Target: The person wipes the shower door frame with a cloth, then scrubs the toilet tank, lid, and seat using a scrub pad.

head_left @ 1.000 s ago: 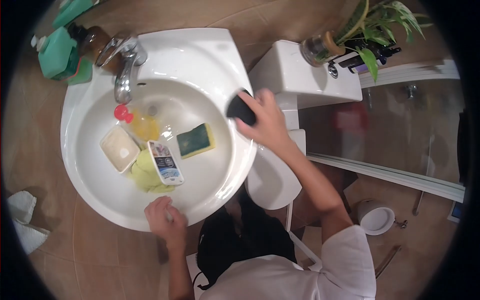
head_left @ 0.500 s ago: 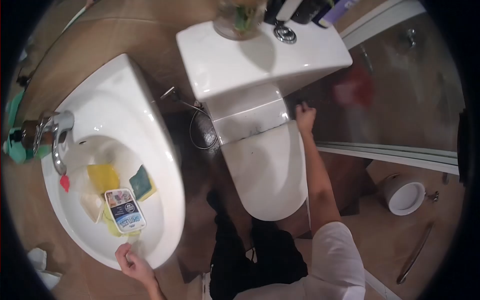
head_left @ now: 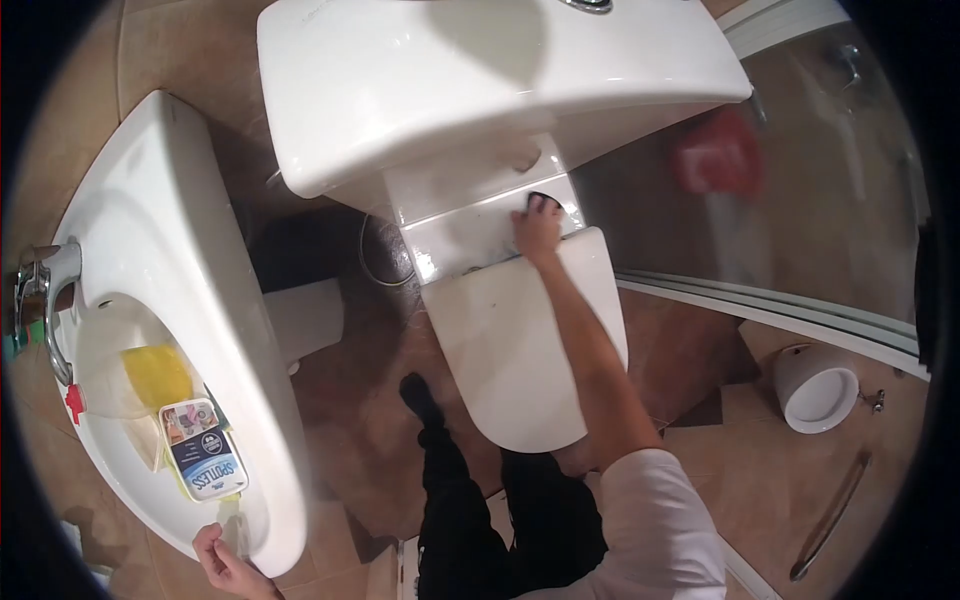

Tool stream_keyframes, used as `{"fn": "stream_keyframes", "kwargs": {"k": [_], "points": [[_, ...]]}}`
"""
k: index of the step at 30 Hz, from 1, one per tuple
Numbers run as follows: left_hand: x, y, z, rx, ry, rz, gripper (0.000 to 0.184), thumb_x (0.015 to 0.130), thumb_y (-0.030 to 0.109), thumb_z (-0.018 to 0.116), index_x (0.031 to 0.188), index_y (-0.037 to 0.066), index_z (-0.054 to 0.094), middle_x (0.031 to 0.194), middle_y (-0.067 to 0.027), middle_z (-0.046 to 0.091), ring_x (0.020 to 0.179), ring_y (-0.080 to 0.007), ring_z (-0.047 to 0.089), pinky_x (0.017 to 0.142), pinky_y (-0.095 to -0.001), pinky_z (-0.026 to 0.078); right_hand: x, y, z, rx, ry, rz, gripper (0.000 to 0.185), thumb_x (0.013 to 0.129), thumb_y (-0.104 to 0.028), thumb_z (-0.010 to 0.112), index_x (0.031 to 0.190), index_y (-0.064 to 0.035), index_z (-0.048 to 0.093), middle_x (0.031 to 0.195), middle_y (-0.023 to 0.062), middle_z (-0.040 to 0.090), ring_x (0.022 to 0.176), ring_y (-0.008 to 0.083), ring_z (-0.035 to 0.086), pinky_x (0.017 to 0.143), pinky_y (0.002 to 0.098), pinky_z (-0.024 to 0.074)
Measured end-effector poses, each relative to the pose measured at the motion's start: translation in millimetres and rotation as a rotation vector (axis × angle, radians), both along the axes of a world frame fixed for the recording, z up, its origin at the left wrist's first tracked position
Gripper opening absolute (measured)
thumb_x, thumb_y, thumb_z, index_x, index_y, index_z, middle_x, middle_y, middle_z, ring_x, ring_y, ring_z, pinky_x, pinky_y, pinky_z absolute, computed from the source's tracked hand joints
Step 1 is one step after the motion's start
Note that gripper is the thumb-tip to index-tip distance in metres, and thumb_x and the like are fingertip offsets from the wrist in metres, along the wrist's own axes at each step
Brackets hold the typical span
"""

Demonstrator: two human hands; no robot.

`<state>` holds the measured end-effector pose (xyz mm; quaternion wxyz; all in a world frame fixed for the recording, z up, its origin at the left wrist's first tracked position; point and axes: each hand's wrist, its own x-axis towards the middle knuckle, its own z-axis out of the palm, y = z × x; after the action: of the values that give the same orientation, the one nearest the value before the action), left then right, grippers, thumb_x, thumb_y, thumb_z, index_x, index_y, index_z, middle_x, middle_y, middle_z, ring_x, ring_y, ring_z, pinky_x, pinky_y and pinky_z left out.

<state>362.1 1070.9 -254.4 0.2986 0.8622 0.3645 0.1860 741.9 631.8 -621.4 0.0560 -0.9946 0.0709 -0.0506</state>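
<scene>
My right hand (head_left: 538,226) is closed round a black pad (head_left: 545,201), which it presses on the white ledge (head_left: 470,230) of the toilet behind the lid (head_left: 510,350). Only a dark edge of the pad shows past my fingers. At the front rim of the sink (head_left: 270,470), my left hand (head_left: 226,566) hovers with its fingers curled, and what it holds, if anything, is too small to tell. Just above it in the basin lie a labelled tub (head_left: 203,450) and a yellow cloth or sponge (head_left: 157,375).
The toilet cistern (head_left: 480,60) spans the top. A chrome tap (head_left: 50,300) and a red cap (head_left: 74,403) are at the far left. On the right are a glass shower panel with a red object (head_left: 718,153) behind it and a white round bowl (head_left: 820,398).
The view has swung from the sink to the toilet. My right hand has gone from beside the sink, past the toilet's right side, onto the ledge behind the lid. My left hand stays by the sink.
</scene>
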Motion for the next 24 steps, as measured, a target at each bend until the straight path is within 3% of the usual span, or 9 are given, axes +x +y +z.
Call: {"fn": "stream_keyframes", "kwargs": {"k": [2,6,10,13,14,18,21,23,24], "points": [[-1.8,4.0,0.2,-0.012,-0.011,-0.003,0.016,0.088,0.001,0.042,0.092,-0.004,0.056,0.094,-0.0064,0.054,0.090,-0.0161,0.049,0.086,-0.0283,0.038,-10.9,70.8,10.1,0.217,0.110,0.141,0.057,0.078,-0.028,0.061,0.124,0.0033,0.046,0.123,0.0229,0.043,0.114,0.0385,0.044,0.094,0.0475,0.0411],[0.2,-0.2,3.2,-0.021,0.028,-0.010,0.016,0.088,0.002,0.041,0.091,-0.004,0.056,0.093,-0.0062,0.053,0.089,-0.0160,0.049,0.086,-0.0288,0.038,-26.2,59.8,-1.5,0.028,0.175,0.565,0.069,0.078,-0.028,0.060,0.135,0.0020,0.036,0.131,0.0231,0.042,0.118,0.0407,0.044,0.094,0.0486,0.0406],[0.3,0.5,0.8,-0.046,0.014,0.014,0.015,0.088,0.002,0.042,0.090,-0.004,0.056,0.092,-0.0064,0.053,0.089,-0.0159,0.049,0.086,-0.0284,0.037,14.2,-50.6,12.2,-0.185,0.214,0.059,0.052,0.082,-0.018,0.052,0.129,0.0023,0.043,0.130,0.0213,0.043,0.109,0.0353,0.048,0.091,0.0438,0.0398],[9.5,-12.6,7.6,-0.015,0.031,0.021,0.014,0.087,0.002,0.043,0.089,-0.004,0.056,0.091,-0.0064,0.054,0.089,-0.0159,0.049,0.086,-0.0280,0.037,16.7,-11.0,-45.5,0.075,-0.007,0.128,0.050,0.083,-0.016,0.049,0.128,0.0013,0.043,0.134,0.0220,0.039,0.105,0.0345,0.049,0.091,0.0457,0.0384],[9.4,-11.7,6.4,-0.010,0.025,0.015,0.014,0.087,0.002,0.043,0.089,-0.003,0.056,0.091,-0.0063,0.054,0.088,-0.0158,0.049,0.086,-0.0279,0.037,3.9,43.8,-27.2,0.186,0.275,0.078,0.055,0.083,-0.018,0.050,0.134,0.0008,0.039,0.138,0.0227,0.034,0.110,0.0357,0.047,0.088,0.0484,0.0391],[7.6,-7.3,6.6,0.009,0.069,-0.055,0.014,0.086,0.001,0.043,0.088,-0.003,0.056,0.091,-0.0059,0.053,0.088,-0.0151,0.049,0.085,-0.0273,0.037,-54.5,152.2,-2.7,0.028,0.113,0.394,0.052,0.085,-0.016,0.046,0.135,-0.0034,0.041,0.141,0.0238,0.031,0.119,0.0405,0.043,0.091,0.0483,0.0420],[5.4,-5.8,6.0,-0.057,0.048,-0.044,0.014,0.085,0.000,0.042,0.087,-0.003,0.056,0.091,-0.0059,0.054,0.087,-0.0143,0.049,0.084,-0.0268,0.038,-31.3,86.2,-4.0,0.110,0.192,0.645,0.050,0.083,-0.017,0.051,0.132,-0.0105,0.045,0.139,0.0208,0.035,0.114,0.0396,0.047,0.090,0.0481,0.0446],[5.3,-5.5,3.6,-0.068,0.030,-0.025,0.014,0.085,0.000,0.042,0.087,-0.003,0.056,0.091,-0.0057,0.053,0.086,-0.0141,0.049,0.083,-0.0266,0.038,-5.0,18.5,-5.6,-0.161,0.135,0.515,0.049,0.079,-0.015,0.056,0.126,-0.0031,0.046,0.125,0.0213,0.043,0.101,0.0374,0.053,0.078,0.0485,0.0501],[4.3,-5.7,3.6,-0.070,0.015,-0.005,0.014,0.085,0.000,0.042,0.086,-0.003,0.056,0.090,-0.0056,0.053,0.086,-0.0139,0.048,0.083,-0.0263,0.038,5.0,-22.0,-13.7,0.006,0.251,0.278,0.049,0.077,-0.012,0.059,0.123,-0.0008,0.047,0.125,0.0216,0.041,0.100,0.0375,0.054,0.081,0.0449,0.0506]]}}
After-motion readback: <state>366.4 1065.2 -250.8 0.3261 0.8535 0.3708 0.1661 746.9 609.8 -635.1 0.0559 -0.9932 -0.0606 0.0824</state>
